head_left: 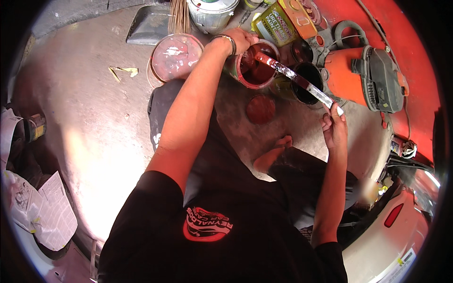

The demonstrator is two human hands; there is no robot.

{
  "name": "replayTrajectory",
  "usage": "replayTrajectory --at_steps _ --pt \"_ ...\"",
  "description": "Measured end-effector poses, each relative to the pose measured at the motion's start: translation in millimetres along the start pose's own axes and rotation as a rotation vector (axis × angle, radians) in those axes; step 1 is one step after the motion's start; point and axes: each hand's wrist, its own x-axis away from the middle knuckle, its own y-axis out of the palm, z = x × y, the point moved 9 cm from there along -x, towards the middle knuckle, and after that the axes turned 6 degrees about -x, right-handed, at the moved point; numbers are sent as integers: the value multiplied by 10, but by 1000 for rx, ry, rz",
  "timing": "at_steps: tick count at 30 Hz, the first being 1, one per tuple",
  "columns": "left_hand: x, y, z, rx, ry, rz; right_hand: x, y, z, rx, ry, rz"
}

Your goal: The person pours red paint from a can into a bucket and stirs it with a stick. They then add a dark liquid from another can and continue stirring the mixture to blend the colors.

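My left hand [241, 40] reaches to the far rim of an opened can of dark red paint [241, 75], its fingers curled over the edge. In my right hand [336, 128] I grip the near end of a flat paint stirring stick [309, 87] between thumb and fingers. Red paint coats the stick's far end, which slants down to the left over the can's mouth. White and dark smears mark its middle. Beside the red can, under the stick, stands an open can with dark contents [315, 81].
A paint-smeared round lid [172, 59] lies left of the can, and a red disc [261, 109] lies in front. Behind are a lidded silver pail [212, 16], a yellow thinner tin [278, 26], a broom [179, 16] and a dustpan [148, 26]. An orange-and-black vacuum cleaner [351, 78] stands right.
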Motion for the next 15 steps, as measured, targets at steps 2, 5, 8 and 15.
replayTrajectory --at_steps 2,5,8,15 --pt "-12 30 -20 45 -16 -24 25 -28 1 -14 3 -3" --pt "-46 32 -12 17 -8 -4 35 -44 -11 -31 -4 -8" --pt "-113 47 -30 -23 60 -1 -23 -72 -2 -16 -10 -16" --pt "-150 182 37 -329 -11 16 -128 400 61 535 -199 -60"
